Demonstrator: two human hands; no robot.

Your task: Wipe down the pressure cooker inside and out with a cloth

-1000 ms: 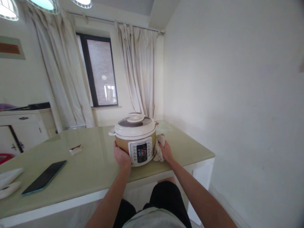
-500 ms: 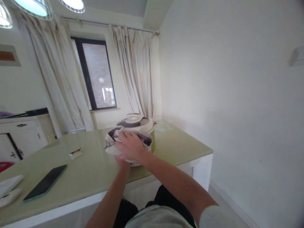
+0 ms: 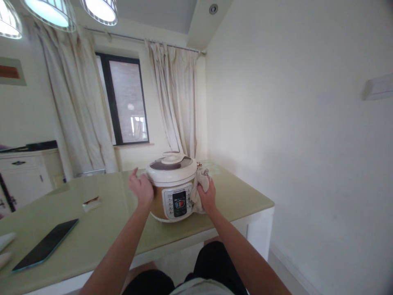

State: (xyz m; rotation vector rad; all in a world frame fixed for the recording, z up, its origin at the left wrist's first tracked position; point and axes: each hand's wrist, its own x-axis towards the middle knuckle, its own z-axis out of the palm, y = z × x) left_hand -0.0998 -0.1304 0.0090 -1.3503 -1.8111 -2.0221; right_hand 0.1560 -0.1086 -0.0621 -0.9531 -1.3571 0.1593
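Observation:
A gold-and-white electric pressure cooker [image 3: 170, 187] stands near the right end of a pale green glass-topped table [image 3: 101, 221], its control panel facing me. My left hand [image 3: 140, 189] lies against the cooker's left side, fingers spread. On the cooker's right side my right hand [image 3: 207, 196] presses a crumpled off-white cloth [image 3: 198, 185] against the wall of the pot.
A dark phone [image 3: 45, 245] lies on the table at the left, with a small wrapper [image 3: 91, 201] further back. A white wall runs along the right. Behind the table hang cream curtains [image 3: 176, 104] around a dark window, and a white cabinet [image 3: 21, 176] stands at the far left.
My right hand carried the cloth from the cooker's right side over its front and lid, then back to the right side. My left hand rose from the base to the upper left side.

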